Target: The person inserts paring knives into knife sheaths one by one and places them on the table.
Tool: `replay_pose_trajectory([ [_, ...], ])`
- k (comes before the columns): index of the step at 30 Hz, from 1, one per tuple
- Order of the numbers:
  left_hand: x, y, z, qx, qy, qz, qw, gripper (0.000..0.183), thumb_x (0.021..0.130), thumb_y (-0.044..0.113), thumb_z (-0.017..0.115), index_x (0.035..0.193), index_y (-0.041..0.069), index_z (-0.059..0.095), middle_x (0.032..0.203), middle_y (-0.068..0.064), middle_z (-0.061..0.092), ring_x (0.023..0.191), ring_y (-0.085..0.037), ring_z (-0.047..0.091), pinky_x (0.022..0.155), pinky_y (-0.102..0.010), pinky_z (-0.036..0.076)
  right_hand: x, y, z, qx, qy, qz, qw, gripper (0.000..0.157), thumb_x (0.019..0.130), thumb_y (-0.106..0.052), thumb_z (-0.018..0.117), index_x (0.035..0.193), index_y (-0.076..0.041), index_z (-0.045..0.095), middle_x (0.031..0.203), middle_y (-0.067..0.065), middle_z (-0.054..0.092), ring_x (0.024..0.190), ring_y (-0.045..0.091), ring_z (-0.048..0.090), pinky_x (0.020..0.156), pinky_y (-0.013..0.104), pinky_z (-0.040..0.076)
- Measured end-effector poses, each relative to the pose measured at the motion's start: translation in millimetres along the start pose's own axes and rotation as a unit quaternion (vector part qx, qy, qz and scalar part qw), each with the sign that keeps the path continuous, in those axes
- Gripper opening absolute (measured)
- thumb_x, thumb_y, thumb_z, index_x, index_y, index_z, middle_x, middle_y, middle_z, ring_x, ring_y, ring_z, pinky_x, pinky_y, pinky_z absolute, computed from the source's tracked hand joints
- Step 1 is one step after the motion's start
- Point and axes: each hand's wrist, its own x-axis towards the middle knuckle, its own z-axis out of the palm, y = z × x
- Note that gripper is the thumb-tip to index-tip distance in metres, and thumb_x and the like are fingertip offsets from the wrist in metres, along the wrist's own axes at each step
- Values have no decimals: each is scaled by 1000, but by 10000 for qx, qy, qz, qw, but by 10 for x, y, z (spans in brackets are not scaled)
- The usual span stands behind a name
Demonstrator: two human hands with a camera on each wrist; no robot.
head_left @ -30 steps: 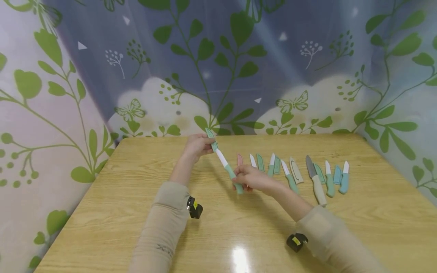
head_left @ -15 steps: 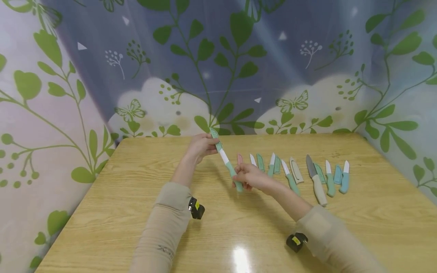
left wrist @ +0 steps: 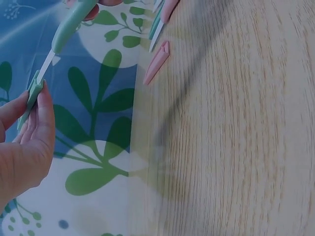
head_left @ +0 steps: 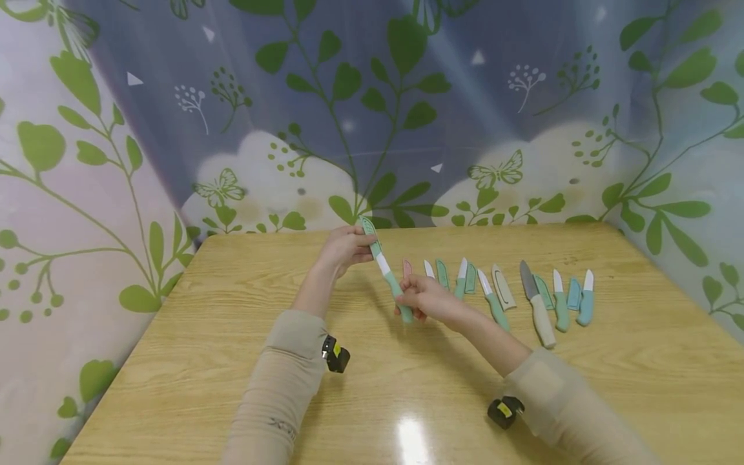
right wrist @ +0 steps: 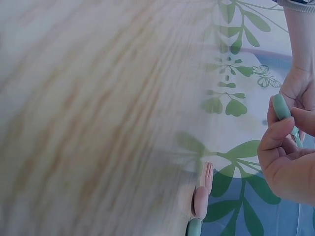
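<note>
In the head view my left hand (head_left: 344, 249) pinches a green blade sheath (head_left: 369, 230) above the back part of the table. My right hand (head_left: 429, 299) grips the green handle of a knife (head_left: 392, 284). Its white blade is partly inside the sheath, and a short stretch of blade shows between sheath and handle. Knife and sheath are held tilted, in one line. From the left wrist, the sheath (left wrist: 32, 96) sits between thumb and fingers, the blade entering its mouth. In the right wrist view the thumb and fingers hold the handle end (right wrist: 281, 106).
Right of my hands, several knives and sheaths lie in a row on the wooden table (head_left: 244, 361): a pink sheath (head_left: 407, 266), a beige knife with a dark blade (head_left: 542, 316), a blue knife (head_left: 586, 307). A patterned curtain (head_left: 314, 174) stands behind the table.
My left hand with the sheath has moved right, toward the right hand. Less of the white blade shows between sheath and handle. The right hand has hardly moved.
</note>
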Motion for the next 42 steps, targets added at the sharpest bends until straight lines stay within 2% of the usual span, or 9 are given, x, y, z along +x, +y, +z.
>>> replay_pose_trajectory([
  [16, 11, 24, 52, 2, -66, -65, 10000, 7, 88, 3, 61, 89, -2, 55, 88, -10, 59, 73, -17, 61, 77, -28, 56, 13, -45, -1, 75, 289, -237, 9993, 19, 95, -6, 49, 107, 7, 45, 83, 14, 64, 56, 13, 40, 49, 20, 37],
  [27, -33, 46, 116, 17, -127, -87, 9999, 26, 88, 2, 62, 109, -10, 54, 93, -14, 59, 77, -19, 62, 81, -30, 54, 16, -62, 15, 151, 460, -300, 9984, 19, 94, -8, 50, 105, 7, 45, 85, 17, 64, 55, 11, 39, 49, 19, 36],
  [32, -44, 39, 138, 113, -189, -33, 9998, 24, 88, 2, 62, 107, -11, 55, 93, -15, 60, 77, -20, 62, 79, -30, 55, 22, -67, 21, 170, 606, -341, 9974, 18, 95, -7, 50, 104, 8, 45, 88, 21, 65, 54, 10, 39, 49, 19, 36],
  [38, -59, 15, 155, 53, -272, -29, 9996, 20, 89, 2, 60, 104, -10, 56, 91, -14, 61, 76, -19, 63, 79, -30, 55, 23, -78, 20, 129, 718, -431, 9964, 18, 94, -7, 50, 102, 9, 47, 82, 15, 66, 53, 11, 39, 49, 19, 37],
  [42, -64, 5, 167, 51, -250, 12, 9997, 18, 89, 2, 60, 102, -10, 56, 89, -14, 61, 75, -19, 63, 78, -30, 55, 22, -63, 10, 174, 714, -404, 9965, 19, 93, -7, 51, 103, 9, 47, 82, 15, 66, 53, 11, 39, 49, 20, 38],
])
